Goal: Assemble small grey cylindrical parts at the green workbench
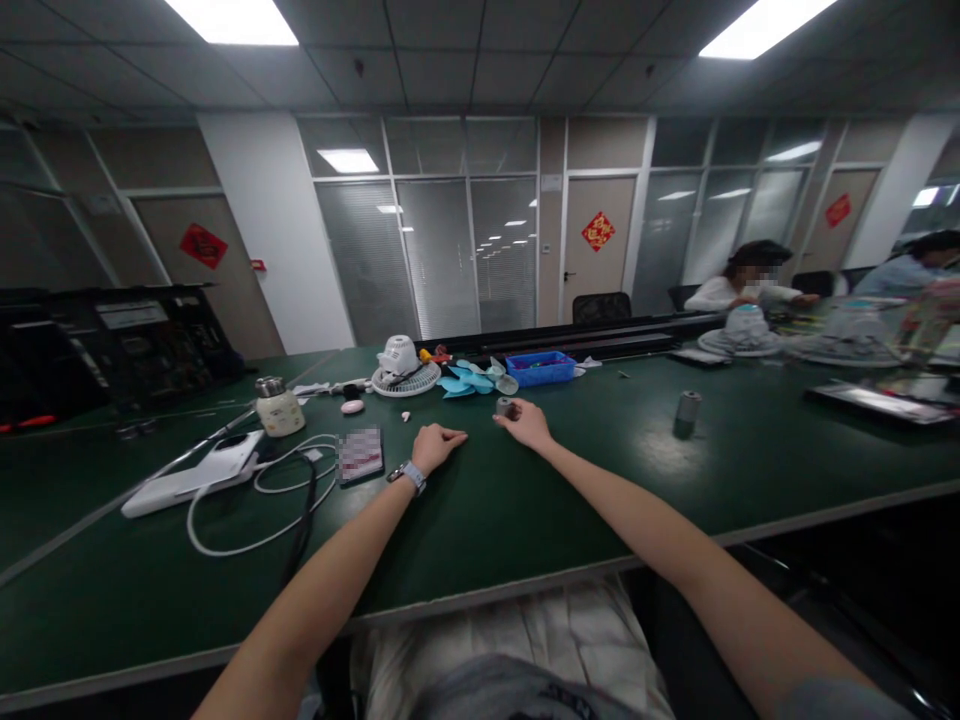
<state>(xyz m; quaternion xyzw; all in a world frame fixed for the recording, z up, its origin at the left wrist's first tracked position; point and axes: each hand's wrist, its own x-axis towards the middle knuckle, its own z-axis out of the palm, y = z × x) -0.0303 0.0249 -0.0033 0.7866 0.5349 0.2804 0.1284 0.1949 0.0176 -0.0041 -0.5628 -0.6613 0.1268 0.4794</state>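
My right hand (527, 424) has its fingers closed round a small grey metal cylinder (502, 406), upright at the table surface. To its left, my left hand (439, 450) rests low over the green table (480, 530), thumb and fingers pressed together; whether anything is between them is hidden. A second grey cylinder (687, 412) stands on the table well to the right. Just beyond the hands lie light blue fan blades (466, 380) and a blue plastic tray (541, 369) with small parts inside. A white fan body with its grille (406, 372) sits behind my left hand.
At left are a phone (361, 455), a white cable (196, 525), a white power bank (154, 492) and a cream flask (279, 408). Dark long bars (630, 340) run along the far edge. At far right, people (739, 285) sit near more fan parts (750, 330).
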